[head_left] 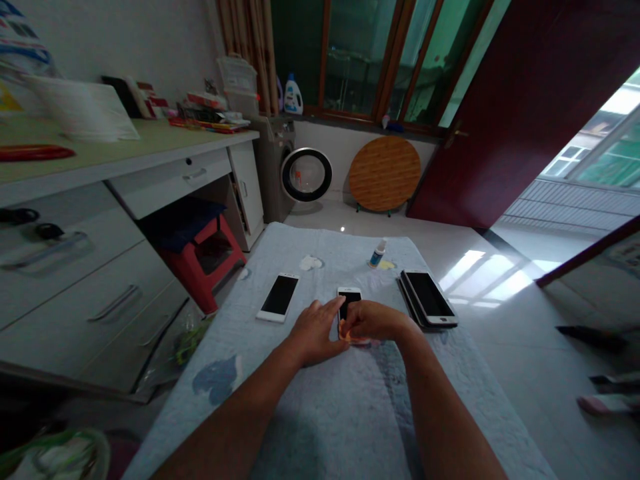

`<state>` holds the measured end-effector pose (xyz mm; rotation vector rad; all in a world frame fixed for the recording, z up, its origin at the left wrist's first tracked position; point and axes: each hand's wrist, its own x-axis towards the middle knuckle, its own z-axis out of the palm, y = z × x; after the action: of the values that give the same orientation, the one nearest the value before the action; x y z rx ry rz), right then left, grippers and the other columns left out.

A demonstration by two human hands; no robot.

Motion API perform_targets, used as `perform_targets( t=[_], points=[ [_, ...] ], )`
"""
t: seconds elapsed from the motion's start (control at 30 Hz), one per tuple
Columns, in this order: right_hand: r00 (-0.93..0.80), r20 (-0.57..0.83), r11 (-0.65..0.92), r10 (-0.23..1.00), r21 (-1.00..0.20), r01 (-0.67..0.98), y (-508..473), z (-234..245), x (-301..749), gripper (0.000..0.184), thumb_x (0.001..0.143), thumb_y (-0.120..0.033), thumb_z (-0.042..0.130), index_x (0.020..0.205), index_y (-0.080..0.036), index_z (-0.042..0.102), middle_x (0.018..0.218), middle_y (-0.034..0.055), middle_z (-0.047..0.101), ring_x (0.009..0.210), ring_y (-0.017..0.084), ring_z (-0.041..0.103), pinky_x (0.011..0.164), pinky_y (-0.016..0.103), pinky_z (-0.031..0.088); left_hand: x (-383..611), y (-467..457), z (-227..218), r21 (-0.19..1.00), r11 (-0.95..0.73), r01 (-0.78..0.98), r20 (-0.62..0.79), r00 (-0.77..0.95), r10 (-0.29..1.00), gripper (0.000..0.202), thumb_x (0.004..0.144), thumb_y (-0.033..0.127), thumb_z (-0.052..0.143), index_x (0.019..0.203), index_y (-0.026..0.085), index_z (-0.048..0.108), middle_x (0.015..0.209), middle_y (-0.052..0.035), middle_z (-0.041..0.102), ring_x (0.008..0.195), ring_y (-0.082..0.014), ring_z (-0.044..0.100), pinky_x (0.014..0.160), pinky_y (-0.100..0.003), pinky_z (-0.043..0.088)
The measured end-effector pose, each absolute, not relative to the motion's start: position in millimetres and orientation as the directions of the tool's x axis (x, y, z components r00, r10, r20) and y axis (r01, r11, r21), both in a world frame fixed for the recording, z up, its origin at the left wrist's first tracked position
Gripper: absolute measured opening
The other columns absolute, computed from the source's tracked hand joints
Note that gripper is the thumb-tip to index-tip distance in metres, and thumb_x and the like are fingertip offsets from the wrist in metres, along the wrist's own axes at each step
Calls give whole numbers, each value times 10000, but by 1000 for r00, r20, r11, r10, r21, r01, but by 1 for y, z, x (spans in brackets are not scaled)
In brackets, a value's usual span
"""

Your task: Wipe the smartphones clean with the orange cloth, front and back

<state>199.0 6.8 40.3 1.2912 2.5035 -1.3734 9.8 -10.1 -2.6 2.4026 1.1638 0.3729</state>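
Observation:
A small white smartphone [349,295] with a dark screen lies on the cloth-covered table between my hands. My left hand [316,331] braces its left side, the fingers near the upper edge and the thumb by the lower end. Bunched in the fingers of my right hand [373,320] is an orange cloth [349,333], pressed against the lower part of the screen; my fingers hide much of it. To the left lies a larger white smartphone [279,297]. At the right, a white-framed device [429,297] rests on a dark one [411,301]. A small spray bottle [378,253] stands behind.
A pale blue patterned cloth [320,427] covers the table. On the left are a desk [170,160] with drawers and a red stool [210,257]. Farther back stand a washing machine [273,167] with its door open, a round wooden tabletop [385,173] and a dark red door [490,113].

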Motion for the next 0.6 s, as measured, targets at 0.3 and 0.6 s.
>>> perform_targets(
  t=[0.3,0.6],
  points=[
    [-348,-125,249,929,-484,839,17,29,223,236,771,-89,541,830,-171,754,836,54,678,774,143,597,736,229,411,11,-10,1,500,-537,679,7,618,786,802,710,432,665,1415,210,351,1519,-64,335,1309,-313,387,1086,-439,293],
    [-162,160,207,974,-327,922,23,5,201,248,881,-133,503,924,-189,740,944,82,611,907,172,540,855,283,382,11,-10,0,519,-529,671,6,616,787,810,709,428,660,1414,226,316,1544,-83,269,1359,-314,324,1109,-471,262]
  ],
)
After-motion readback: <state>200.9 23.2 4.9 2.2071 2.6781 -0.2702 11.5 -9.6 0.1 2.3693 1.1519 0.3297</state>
